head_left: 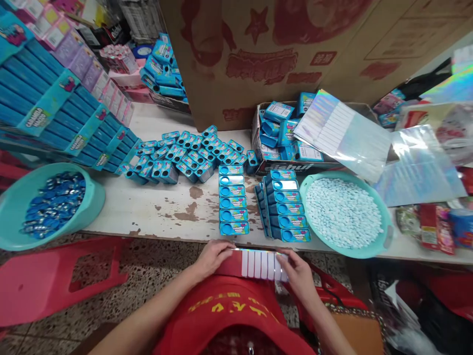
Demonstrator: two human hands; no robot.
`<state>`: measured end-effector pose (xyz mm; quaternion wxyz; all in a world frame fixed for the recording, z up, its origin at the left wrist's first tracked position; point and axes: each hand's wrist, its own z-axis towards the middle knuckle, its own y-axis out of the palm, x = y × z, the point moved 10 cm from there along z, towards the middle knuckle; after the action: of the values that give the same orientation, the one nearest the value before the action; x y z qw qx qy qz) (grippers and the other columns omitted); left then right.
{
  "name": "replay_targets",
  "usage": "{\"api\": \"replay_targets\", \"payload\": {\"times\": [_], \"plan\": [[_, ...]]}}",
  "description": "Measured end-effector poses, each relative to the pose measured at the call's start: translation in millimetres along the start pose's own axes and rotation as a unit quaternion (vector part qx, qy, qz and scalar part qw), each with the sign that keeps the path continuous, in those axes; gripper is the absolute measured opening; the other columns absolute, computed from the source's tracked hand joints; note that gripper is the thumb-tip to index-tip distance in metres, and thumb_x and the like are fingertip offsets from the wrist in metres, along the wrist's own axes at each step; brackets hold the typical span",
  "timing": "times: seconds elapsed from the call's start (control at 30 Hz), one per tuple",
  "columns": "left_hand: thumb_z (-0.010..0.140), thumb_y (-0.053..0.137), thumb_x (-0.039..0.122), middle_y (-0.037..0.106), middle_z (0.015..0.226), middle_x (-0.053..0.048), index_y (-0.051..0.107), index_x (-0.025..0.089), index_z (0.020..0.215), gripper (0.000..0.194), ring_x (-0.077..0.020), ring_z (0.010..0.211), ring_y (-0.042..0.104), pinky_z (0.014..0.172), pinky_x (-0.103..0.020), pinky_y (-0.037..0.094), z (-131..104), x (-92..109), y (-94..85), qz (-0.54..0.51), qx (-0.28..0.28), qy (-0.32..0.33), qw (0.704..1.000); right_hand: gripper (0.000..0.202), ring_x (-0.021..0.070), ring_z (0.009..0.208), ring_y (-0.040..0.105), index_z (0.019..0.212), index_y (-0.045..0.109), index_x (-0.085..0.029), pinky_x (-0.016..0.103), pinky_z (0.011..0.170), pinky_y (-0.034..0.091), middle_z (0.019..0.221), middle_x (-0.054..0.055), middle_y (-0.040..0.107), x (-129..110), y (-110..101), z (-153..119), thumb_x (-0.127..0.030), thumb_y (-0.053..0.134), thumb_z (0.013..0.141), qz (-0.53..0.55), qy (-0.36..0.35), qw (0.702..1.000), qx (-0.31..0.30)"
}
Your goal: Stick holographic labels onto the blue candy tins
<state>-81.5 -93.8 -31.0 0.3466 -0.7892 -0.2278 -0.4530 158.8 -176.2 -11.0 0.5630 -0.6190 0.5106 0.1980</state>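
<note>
My left hand point(214, 259) and my right hand point(295, 271) pinch the two ends of a sticker sheet point(260, 265) with white strips, held in front of my red apron at the table's front edge. Just beyond it, a column of blue tins point(233, 202) lies on the table, the second from the back with a shiny silver top. To its right stands a second column of blue tins point(290, 209), also with one silver top. A turquoise basin of small pale candies point(343, 212) sits to the right of these tins.
Many open blue tins point(195, 153) cover the table's middle back. A turquoise basin of blue wrapped pieces point(53, 204) is at left, beside stacked blue boxes point(44, 98). Holographic sheets point(343, 133) lie over a box of tins at right. A large cardboard box point(258, 59) stands behind.
</note>
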Motion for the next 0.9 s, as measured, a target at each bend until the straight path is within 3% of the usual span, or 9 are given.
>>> {"api": "replay_targets", "payload": {"times": [0.07, 0.13, 0.2, 0.27, 0.4, 0.5, 0.63, 0.77, 0.9], "plan": [[0.084, 0.051, 0.033, 0.072, 0.096, -0.004, 0.072, 0.025, 0.09, 0.023, -0.0212, 0.092, 0.062, 0.087, -0.03, 0.042, 3.5, 5.0, 5.3, 0.002, 0.0, 0.01, 1.0, 0.033, 0.0247, 0.089, 0.058, 0.09, 0.069, -0.019, 0.039, 0.08, 0.045, 0.094, 0.012, 0.066, -22.8, -4.5, -9.8, -0.045, 0.049, 0.085, -0.141, -0.102, 0.982, 0.069], [0.083, 0.051, 0.032, 0.072, 0.092, -0.004, 0.072, 0.025, 0.087, 0.023, -0.0214, 0.089, 0.062, 0.085, -0.031, 0.042, 7.1, 7.4, 10.1, -0.001, 0.0, 0.015, 1.0, 0.027, 0.0261, 0.102, 0.053, 0.099, 0.068, -0.022, 0.045, 0.091, 0.038, 0.105, 0.012, 0.063, -50.5, 10.5, -22.3, -0.036, 0.047, 0.088, -0.256, -0.192, 0.941, 0.108], [0.082, 0.051, 0.033, 0.072, 0.088, -0.003, 0.073, 0.026, 0.085, 0.023, -0.0216, 0.087, 0.061, 0.085, -0.031, 0.042, 10.2, 8.9, 13.8, -0.007, -0.004, 0.022, 1.0, 0.025, 0.0256, 0.111, 0.049, 0.108, 0.064, -0.026, 0.048, 0.099, 0.028, 0.112, 0.009, 0.062, -70.6, 38.6, -28.1, -0.03, 0.046, 0.09, -0.306, -0.246, 0.915, 0.093], [0.082, 0.051, 0.034, 0.072, 0.085, -0.003, 0.073, 0.026, 0.082, 0.023, -0.0221, 0.086, 0.061, 0.085, -0.032, 0.041, 12.2, 9.0, 15.8, -0.005, -0.006, 0.028, 1.0, 0.023, 0.024, 0.111, 0.049, 0.107, 0.063, -0.028, 0.049, 0.102, 0.02, 0.106, 0.005, 0.065, -80.8, 64.6, -26.0, -0.027, 0.047, 0.091, -0.309, -0.268, 0.911, 0.057], [0.084, 0.05, 0.039, 0.071, 0.084, -0.005, 0.072, 0.025, 0.077, 0.027, -0.0238, 0.088, 0.059, 0.087, -0.034, 0.038, 13.6, 1.5, 16.1, 0.014, 0.003, 0.03, 0.999, 0.016, 0.0181, 0.087, 0.055, 0.084, 0.065, -0.026, 0.042, 0.101, 0.022, 0.077, 0.0, 0.066, -77.1, 93.9, -10.8, -0.023, 0.051, 0.089, -0.301, -0.274, 0.913, -0.007], [0.084, 0.05, 0.041, 0.07, 0.086, -0.007, 0.071, 0.025, 0.078, 0.028, -0.0258, 0.091, 0.057, 0.091, -0.037, 0.035, 14.1, -4.2, 15.9, 0.03, 0.016, 0.039, 0.999, 0.017, 0.0166, 0.077, 0.053, 0.075, 0.064, -0.023, 0.031, 0.085, 0.034, 0.073, 0.001, 0.063, -61.8, 105.0, 1.0, -0.02, 0.052, 0.087, -0.324, -0.264, 0.907, -0.053], [0.083, 0.052, 0.038, 0.069, 0.087, -0.007, 0.071, 0.026, 0.081, 0.022, -0.0262, 0.091, 0.057, 0.095, -0.04, 0.03, 18.2, -5.4, 20.7, 0.066, 0.008, 0.065, 0.996, 0.02, 0.0171, 0.075, 0.053, 0.073, 0.063, -0.022, 0.027, 0.068, 0.036, 0.072, 0.002, 0.062, -47.5, 111.4, 13.4, -0.018, 0.05, 0.088, -0.342, -0.244, 0.903, -0.087], [0.081, 0.051, 0.032, 0.069, 0.076, -0.004, 0.069, 0.024, 0.07, 0.022, -0.0234, 0.08, 0.059, 0.087, -0.036, 0.036, 28.7, -16.7, 21.9, 0.061, 0.007, 0.024, 0.998, 0.019, 0.0187, 0.076, 0.053, 0.079, 0.065, -0.022, 0.029, 0.071, 0.038, 0.074, 0.003, 0.062, -52.5, 111.7, 15.5, -0.017, 0.049, 0.087, -0.35, -0.257, 0.898, -0.072], [0.074, 0.057, 0.035, 0.067, 0.068, -0.002, 0.066, 0.023, 0.061, 0.019, -0.0223, 0.075, 0.06, 0.079, -0.031, 0.041, 38.4, -35.6, 20.0, -0.042, 0.028, -0.045, 0.998, 0.029, 0.0222, 0.096, 0.051, 0.106, 0.064, -0.024, 0.037, 0.092, 0.035, 0.101, 0.006, 0.064, -65.3, 114.8, 2.4, -0.012, 0.049, 0.084, -0.366, -0.328, 0.871, -0.021]]}}
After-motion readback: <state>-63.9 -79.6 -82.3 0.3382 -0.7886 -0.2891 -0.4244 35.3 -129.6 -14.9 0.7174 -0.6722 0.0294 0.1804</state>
